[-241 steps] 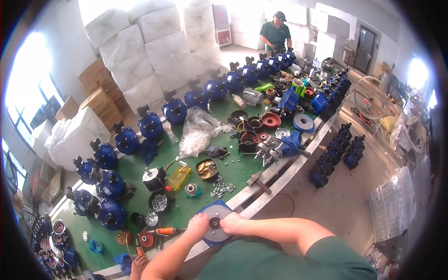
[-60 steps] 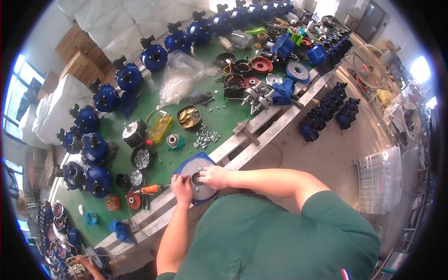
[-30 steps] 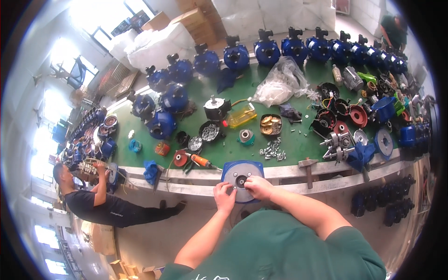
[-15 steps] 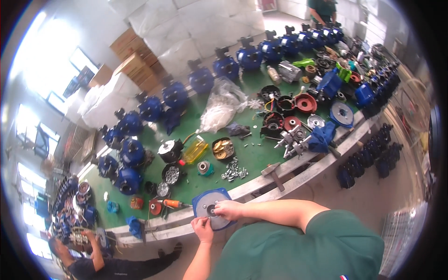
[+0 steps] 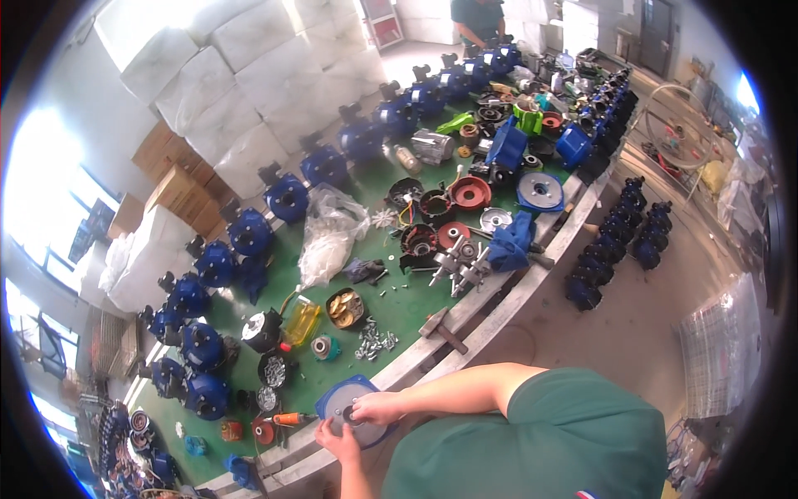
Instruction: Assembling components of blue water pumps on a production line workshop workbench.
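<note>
A round grey motor end cover (image 5: pixel 353 387) with a blue square-cornered rim rests at the near edge of the bench, in front of me. My right hand (image 5: pixel 379 407) reaches across it from the right, its fingers closed at the centre hole; what they pinch is hidden. At the lower left rim is my left hand (image 5: pixel 337 441), thumb and fingers bent against the cover's edge. An orange-handled tool (image 5: pixel 291 418) lies just left of the cover, its tip toward it. Beyond the cover is a heap of loose bolts (image 5: pixel 376 339).
A hammer (image 5: pixel 440 328) lies across the bench's pale edge rail (image 5: pixel 490 341). Behind are a tin of brass-coloured parts (image 5: pixel 345 308), a yellow liquid bottle (image 5: pixel 300 323) and a plastic bag (image 5: pixel 328 237). Blue motor housings (image 5: pixel 287 198) line the far side. Another person (image 5: pixel 476 21) stands far off.
My view has swung right, so the bench appears shifted left and the person at lower left is gone from view. My left hand has moved outward to the cover's rim; the right stays at its centre.
</note>
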Tool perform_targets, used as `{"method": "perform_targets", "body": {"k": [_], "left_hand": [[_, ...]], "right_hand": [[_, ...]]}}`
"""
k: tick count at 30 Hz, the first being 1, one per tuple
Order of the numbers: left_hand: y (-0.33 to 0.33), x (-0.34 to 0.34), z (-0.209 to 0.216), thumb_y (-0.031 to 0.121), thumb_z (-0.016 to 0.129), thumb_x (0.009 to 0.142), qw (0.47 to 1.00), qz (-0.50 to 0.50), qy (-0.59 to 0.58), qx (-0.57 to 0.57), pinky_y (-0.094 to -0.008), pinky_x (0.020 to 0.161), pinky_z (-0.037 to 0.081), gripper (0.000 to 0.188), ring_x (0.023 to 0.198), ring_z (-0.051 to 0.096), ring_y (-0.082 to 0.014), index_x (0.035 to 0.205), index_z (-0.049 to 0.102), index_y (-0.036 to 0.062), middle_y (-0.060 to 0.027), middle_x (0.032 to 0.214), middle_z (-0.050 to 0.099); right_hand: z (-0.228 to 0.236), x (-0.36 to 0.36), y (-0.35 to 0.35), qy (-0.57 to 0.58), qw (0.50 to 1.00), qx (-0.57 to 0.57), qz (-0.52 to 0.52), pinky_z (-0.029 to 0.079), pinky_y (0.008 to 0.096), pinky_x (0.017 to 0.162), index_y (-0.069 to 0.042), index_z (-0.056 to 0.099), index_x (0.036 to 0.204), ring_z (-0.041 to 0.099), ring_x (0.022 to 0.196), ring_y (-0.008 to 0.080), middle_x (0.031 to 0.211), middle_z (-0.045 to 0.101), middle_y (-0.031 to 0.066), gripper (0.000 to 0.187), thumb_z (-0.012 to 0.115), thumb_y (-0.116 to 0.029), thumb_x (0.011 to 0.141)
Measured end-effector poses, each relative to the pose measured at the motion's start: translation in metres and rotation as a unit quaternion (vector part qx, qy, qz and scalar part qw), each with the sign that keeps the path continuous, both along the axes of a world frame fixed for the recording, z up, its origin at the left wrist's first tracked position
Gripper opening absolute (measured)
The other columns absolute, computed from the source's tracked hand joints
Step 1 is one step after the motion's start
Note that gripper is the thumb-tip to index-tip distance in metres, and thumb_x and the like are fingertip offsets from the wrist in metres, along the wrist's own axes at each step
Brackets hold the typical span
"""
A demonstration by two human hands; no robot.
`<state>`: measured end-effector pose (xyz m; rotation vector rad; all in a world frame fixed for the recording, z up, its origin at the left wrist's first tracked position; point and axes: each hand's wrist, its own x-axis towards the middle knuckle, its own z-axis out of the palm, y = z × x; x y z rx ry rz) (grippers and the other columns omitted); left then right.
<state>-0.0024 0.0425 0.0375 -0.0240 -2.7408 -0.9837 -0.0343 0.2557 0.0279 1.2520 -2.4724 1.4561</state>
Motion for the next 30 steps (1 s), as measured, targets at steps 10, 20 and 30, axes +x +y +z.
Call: {"method": "perform_targets", "body": {"k": [10,20,30], "left_hand": [[0.033,-0.050,0.006,0.034,0.062,0.094,0.968,-0.025,0.001,-0.251,-0.0546,0.113,0.031,0.059,0.141,0.035,-0.0391,0.145,0.046,0.0086,-0.0186,0.151,0.041],[0.040,-0.050,0.013,0.045,0.054,0.098,0.965,-0.013,-0.043,-0.257,-0.0538,0.104,0.038,0.057,0.127,0.044,-0.0422,0.141,0.046,0.0075,-0.0234,0.141,0.044],[0.043,-0.051,0.009,0.041,0.060,0.094,0.966,-0.014,-0.038,-0.257,-0.0524,0.103,0.040,0.058,0.125,0.044,-0.0430,0.139,0.047,0.0069,-0.0246,0.138,0.044]], "right_hand": [[-0.006,-0.002,-0.004,-0.011,1.000,0.004,0.016,0.048,0.0479,0.082,-0.005,0.063,0.086,0.058,0.093,0.0372,0.089,0.061,0.0146,0.005,0.064,-0.010,0.086],[-0.008,-0.005,-0.006,-0.020,1.000,0.000,0.007,0.048,0.0490,0.078,-0.004,0.061,0.082,0.059,0.089,0.0381,0.086,0.063,0.0156,0.006,0.065,-0.008,0.081],[-0.018,-0.005,-0.007,0.005,1.000,-0.027,0.004,0.048,0.0492,0.076,-0.005,0.062,0.082,0.060,0.087,0.0378,0.082,0.065,0.0150,0.009,0.067,-0.006,0.074]]}}
